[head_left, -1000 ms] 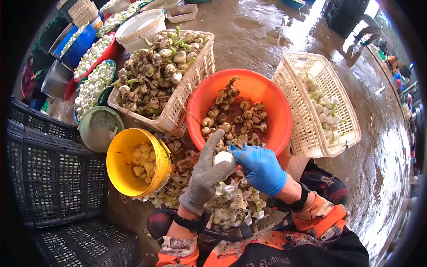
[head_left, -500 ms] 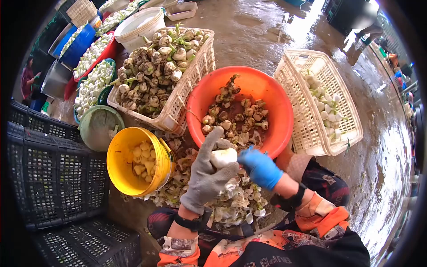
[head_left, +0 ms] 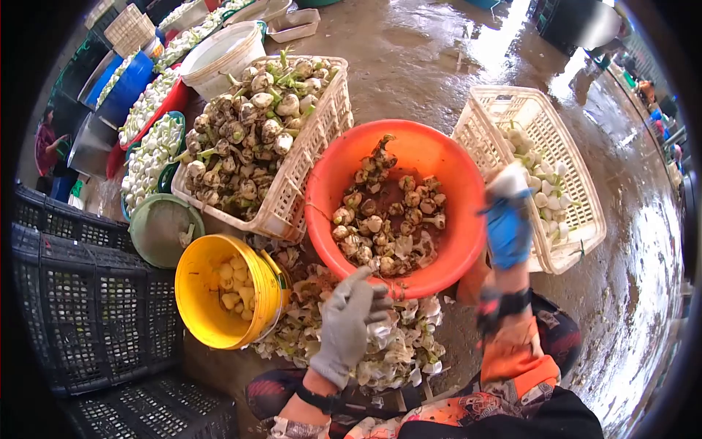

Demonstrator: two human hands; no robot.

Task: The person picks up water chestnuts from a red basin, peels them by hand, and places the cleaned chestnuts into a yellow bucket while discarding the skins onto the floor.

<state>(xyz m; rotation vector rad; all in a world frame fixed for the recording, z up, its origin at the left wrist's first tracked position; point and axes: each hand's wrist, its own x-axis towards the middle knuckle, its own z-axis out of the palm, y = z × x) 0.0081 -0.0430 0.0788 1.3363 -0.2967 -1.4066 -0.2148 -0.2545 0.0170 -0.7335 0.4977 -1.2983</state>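
Note:
My right hand, in a blue glove, is raised between the orange basin and the white crate on the right. It is smeared by motion and closed on a peeled white garlic bulb. My left hand, in a grey glove, is empty, its fingers apart and pointing at the basin's near rim. Soil-stained garlic bulbs and loose skins lie inside the orange basin. Cleaned white bulbs with green stems sit in the right-hand white crate.
A white crate heaped with dirty bulbs stands left of the basin. The yellow bucket holds pale pieces. Peeled skins cover the ground before me. Black crates stand at left, a person behind them. The floor is wet.
My right hand has moved right and away from me, carrying the white bulb out of my left hand. The left hand has let go and dropped slightly toward me.

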